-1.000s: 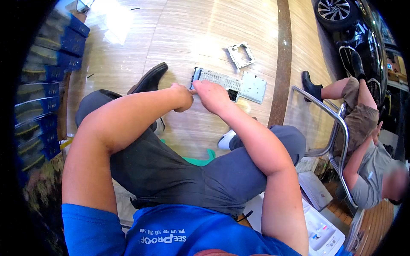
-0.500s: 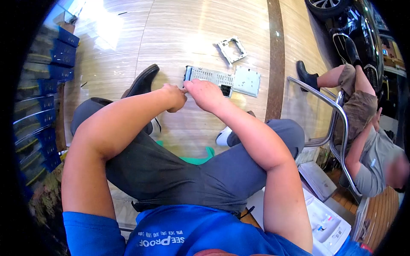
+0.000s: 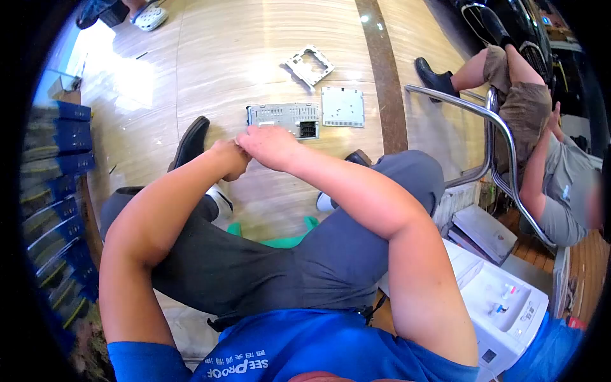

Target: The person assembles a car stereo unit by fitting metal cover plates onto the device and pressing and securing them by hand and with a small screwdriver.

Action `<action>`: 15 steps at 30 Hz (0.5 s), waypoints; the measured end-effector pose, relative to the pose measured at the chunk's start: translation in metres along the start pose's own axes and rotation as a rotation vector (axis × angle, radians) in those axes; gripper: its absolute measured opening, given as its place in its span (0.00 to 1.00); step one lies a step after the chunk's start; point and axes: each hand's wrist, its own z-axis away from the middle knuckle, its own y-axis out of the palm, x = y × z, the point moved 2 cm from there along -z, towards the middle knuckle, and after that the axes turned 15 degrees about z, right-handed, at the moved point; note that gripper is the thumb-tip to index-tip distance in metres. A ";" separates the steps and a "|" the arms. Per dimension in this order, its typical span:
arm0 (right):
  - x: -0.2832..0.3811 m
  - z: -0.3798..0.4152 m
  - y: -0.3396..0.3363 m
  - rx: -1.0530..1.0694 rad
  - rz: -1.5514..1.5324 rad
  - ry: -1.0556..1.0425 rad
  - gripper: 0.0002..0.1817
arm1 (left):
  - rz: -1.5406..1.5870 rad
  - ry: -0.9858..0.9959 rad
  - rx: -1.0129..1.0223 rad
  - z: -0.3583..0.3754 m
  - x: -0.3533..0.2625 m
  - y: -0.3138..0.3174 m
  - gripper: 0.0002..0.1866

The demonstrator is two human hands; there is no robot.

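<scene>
My left hand (image 3: 230, 159) and my right hand (image 3: 270, 146) meet in front of me, fingertips together and both closed. Whatever is pinched between them is hidden by the fingers, and I cannot tell what it is. Just beyond, a flat metal electronics unit (image 3: 286, 114) with a slotted top and a black connector socket (image 3: 309, 130) lies on the floor. My right hand overlaps its near left edge in this view. To its right lies a thin metal cover plate (image 3: 342, 107). Farther out rests a pale rectangular frame (image 3: 310, 66) with an open middle.
My shoes (image 3: 193, 141) stand on the tiled floor, and a green stool (image 3: 280, 242) shows between my legs. A seated person (image 3: 528, 121) is at the right beside a chrome tube chair (image 3: 503, 127). Blue boxes (image 3: 71, 137) line the left; a white water dispenser (image 3: 503, 305) stands lower right.
The view has turned, so the unit, plate and frame appear farther left. A foot in a white clog has come into view at the top left. My hands stay together near the unit.
</scene>
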 end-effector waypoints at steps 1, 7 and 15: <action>-0.002 0.000 -0.002 0.008 -0.008 0.027 0.09 | -0.010 0.003 0.002 0.004 -0.004 -0.005 0.24; -0.029 -0.005 -0.015 -0.016 -0.092 0.130 0.08 | -0.011 -0.002 0.015 0.014 -0.012 -0.012 0.25; -0.075 0.019 -0.060 -0.039 -0.112 0.360 0.16 | -0.009 0.012 0.008 0.020 -0.016 -0.017 0.29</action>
